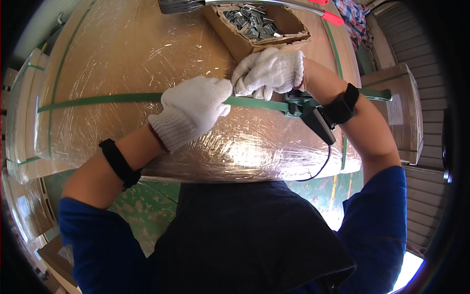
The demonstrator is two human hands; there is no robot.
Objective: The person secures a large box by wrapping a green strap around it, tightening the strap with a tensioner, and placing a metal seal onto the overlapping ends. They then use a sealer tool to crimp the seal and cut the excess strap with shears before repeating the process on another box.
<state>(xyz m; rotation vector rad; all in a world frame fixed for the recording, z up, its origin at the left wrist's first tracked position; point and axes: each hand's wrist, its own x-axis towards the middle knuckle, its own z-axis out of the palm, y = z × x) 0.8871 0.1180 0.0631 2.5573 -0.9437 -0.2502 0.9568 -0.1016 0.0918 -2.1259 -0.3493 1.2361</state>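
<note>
A green strap (117, 99) runs across a large wrapped carton load (122, 54). My left hand (192, 109), in a white knit glove, is closed around the strap near its middle. Close beside it, my right hand (270, 71), gloved the same way, has its fingers pinched together at the strap. A small shiny edge shows between the two hands; the fingers hide most of it. Just right of my right hand, a dark strap tensioner (299, 104) sits on the strap, whose loose end (377, 94) sticks out past my right forearm.
An open cardboard box (226, 40) of small metal strapping seals (252, 22) stands on the load beyond my right hand. Behind it lies a long metal tool with red grips (333, 18). Other wrapped cartons (391, 108) stand right and left. A black cable (323, 166) hangs near the front edge.
</note>
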